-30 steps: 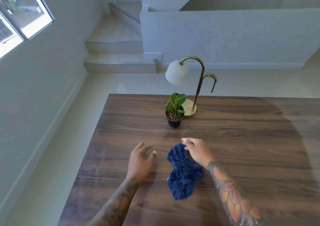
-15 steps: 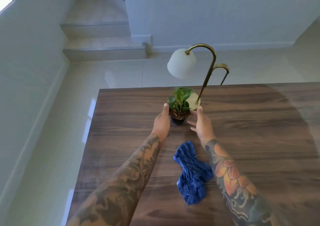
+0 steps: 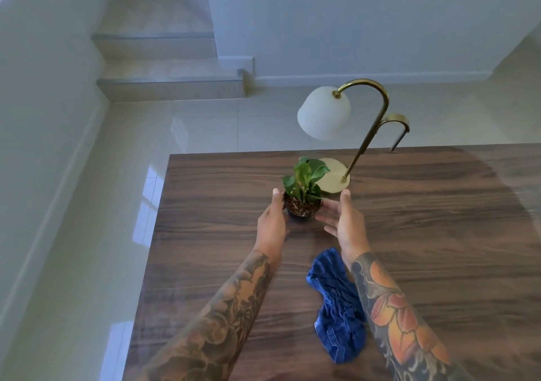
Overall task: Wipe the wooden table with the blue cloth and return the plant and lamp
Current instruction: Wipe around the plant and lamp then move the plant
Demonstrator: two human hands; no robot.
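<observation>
**Two hands cup a small potted plant on a wooden table**

The plant [image 3: 303,189] (green leaves, dark pot) sits between both hands. The left hand [image 3: 272,224] presses against the pot's left side, fingers mostly straight. The right hand [image 3: 344,222] is open, its fingers reaching to the pot's right side. Just beyond the right hand stands the brass lamp [image 3: 336,146]. The blue cloth [image 3: 336,307] lies crumpled beside the right forearm on the table [image 3: 439,234].

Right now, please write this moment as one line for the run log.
left hand touches plant pot | right hand open beside pot | blue cloth crumpled on wooden table | lamp behind plant
</observation>
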